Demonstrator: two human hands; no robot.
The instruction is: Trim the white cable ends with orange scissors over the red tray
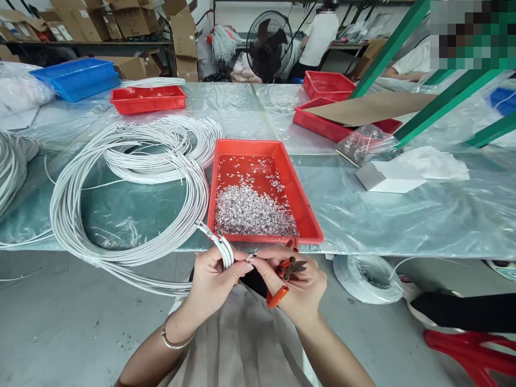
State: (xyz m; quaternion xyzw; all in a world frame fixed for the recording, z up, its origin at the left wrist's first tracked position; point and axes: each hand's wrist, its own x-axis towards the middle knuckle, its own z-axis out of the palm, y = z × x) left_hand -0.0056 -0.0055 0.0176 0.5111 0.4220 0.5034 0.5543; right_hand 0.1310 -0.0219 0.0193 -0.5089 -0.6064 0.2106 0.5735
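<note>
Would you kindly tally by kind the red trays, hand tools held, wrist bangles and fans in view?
Red trays: 4
Orange-handled cutters, in the right hand: 1
Bangle: 1
Fan: 1
Total: 7

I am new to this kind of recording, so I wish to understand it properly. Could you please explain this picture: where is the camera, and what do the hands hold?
There is no machine here, only a person's two bare hands. The single picture comes from a camera worn on that person's head, looking forward and down.

The left hand holds a bundle of white cables. The right hand holds an orange-handled tool with dark metal blades. Both hands meet at a cable end, too small to see clearly.

On the plastic-covered table stands a red tray with many small shiny pieces. To its left lie large coils of white cable.
</note>
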